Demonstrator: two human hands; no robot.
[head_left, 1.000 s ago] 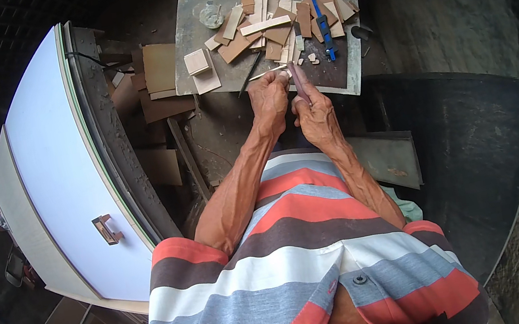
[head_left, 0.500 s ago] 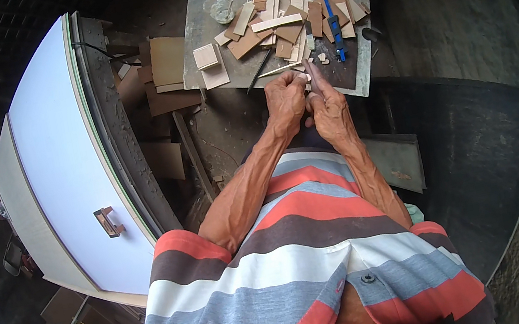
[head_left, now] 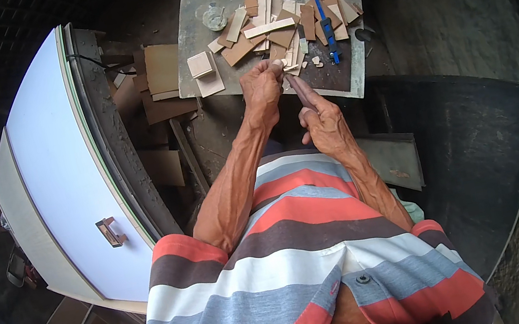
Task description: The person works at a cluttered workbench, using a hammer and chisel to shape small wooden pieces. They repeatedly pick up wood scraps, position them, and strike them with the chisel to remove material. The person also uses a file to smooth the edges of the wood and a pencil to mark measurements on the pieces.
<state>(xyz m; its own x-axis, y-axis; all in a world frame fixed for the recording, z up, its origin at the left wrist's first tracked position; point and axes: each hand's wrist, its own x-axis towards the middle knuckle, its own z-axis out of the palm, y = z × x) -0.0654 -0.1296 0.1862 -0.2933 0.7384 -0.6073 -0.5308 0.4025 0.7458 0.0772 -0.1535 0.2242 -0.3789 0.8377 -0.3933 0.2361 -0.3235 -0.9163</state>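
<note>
My left hand point(head_left: 262, 88) is closed in a pinch over the near edge of the worktable point(head_left: 198, 30). A small pale bit shows at its fingertips, too small to name. Just to its right, my right hand point(head_left: 324, 121) has its long fingers stretched out together toward the left fingertips, thumb apart, with nothing visible in it. The two hands do not touch. Beyond them lies a loose pile of thin wood strips point(head_left: 269, 28), pale and brown. Little pale chips point(head_left: 317, 62) are scattered on the table near the right fingers.
A blue tool with a long narrow blade point(head_left: 328, 32) lies right of the pile. At the left stand a small stack of pale square blocks point(head_left: 201, 65) and a clear jar point(head_left: 214, 18). A white panel with a handle point(head_left: 58, 163) rises to my left; a dark board point(head_left: 472, 145) leans at right.
My hands have come apart: the left has moved left, off the right fingers. A thin pale strip near the table's front edge no longer shows. The view has shifted slightly.
</note>
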